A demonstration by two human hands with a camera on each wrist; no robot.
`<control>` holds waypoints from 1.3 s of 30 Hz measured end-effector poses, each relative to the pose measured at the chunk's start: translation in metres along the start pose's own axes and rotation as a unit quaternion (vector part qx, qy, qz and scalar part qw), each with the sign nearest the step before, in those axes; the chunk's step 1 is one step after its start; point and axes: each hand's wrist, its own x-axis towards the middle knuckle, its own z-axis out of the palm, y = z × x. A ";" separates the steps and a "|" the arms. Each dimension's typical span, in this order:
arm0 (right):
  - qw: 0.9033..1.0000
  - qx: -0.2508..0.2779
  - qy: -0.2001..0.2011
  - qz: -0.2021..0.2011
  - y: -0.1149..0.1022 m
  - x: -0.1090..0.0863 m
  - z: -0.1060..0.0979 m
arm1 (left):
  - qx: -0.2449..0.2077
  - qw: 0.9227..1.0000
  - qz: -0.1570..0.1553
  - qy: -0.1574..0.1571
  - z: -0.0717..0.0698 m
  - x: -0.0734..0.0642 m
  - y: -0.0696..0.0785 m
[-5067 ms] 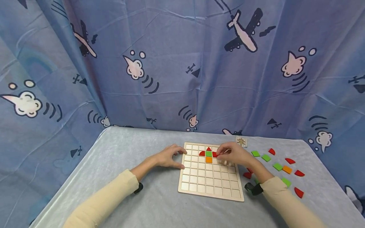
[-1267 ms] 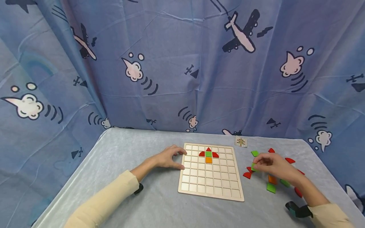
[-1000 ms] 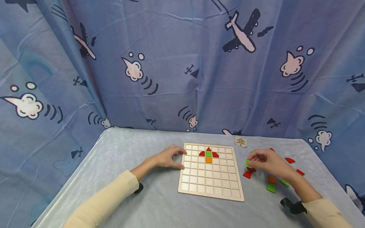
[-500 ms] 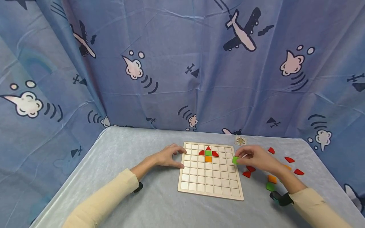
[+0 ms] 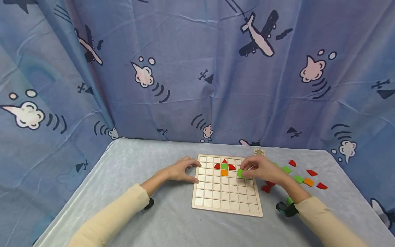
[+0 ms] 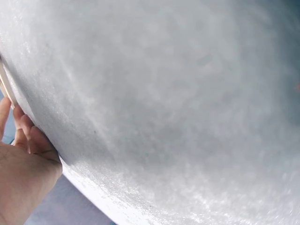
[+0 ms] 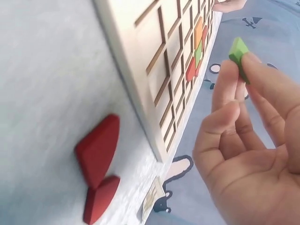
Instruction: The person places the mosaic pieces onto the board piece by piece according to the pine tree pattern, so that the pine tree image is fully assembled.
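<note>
A pale wooden grid board (image 5: 216,195) lies on the table. Near its far side sit a red triangle (image 5: 224,161), a green square tile (image 5: 224,166), an orange square tile (image 5: 224,173) below that, and red rounded pieces (image 5: 217,166) on both sides of the green one. My left hand (image 5: 181,170) rests at the board's left edge, thumb and fingers spread apart. Over the right part of the board, my right hand (image 5: 261,168) pinches another green square tile (image 7: 239,48) between thumb and fingertip; the right wrist view shows it held on edge.
Loose red, green and orange pieces (image 5: 308,182) are scattered on the white-covered table (image 5: 148,226) right of the board. Two red pieces (image 7: 98,150) lie close to its right edge. A small pattern card (image 5: 259,151) lies behind it. A blue printed curtain (image 5: 182,68) hangs behind.
A red rounded piece was set right of the green tile on the board. My right hand then picked up a green tile from the loose pieces and carried it left over the board. Left hand unmoved.
</note>
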 end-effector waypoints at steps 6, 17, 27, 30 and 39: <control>1.000 0.009 -0.004 -0.014 0.000 0.013 0.009 | -0.002 1.000 0.001 0.001 0.000 -0.001 -0.001; 1.000 0.012 0.007 -0.004 -0.001 0.036 0.029 | -0.003 1.000 0.006 0.004 0.000 -0.001 -0.003; 0.998 0.057 -0.022 -0.022 -0.001 0.058 0.045 | 0.002 1.000 0.005 0.001 0.000 0.001 -0.004; 0.998 0.050 -0.022 -0.024 -0.002 0.063 0.049 | 0.004 1.000 0.002 0.000 0.000 0.001 -0.004; 0.999 0.031 -0.011 -0.016 -0.007 0.068 0.052 | 0.001 1.000 0.001 0.003 0.001 0.000 -0.003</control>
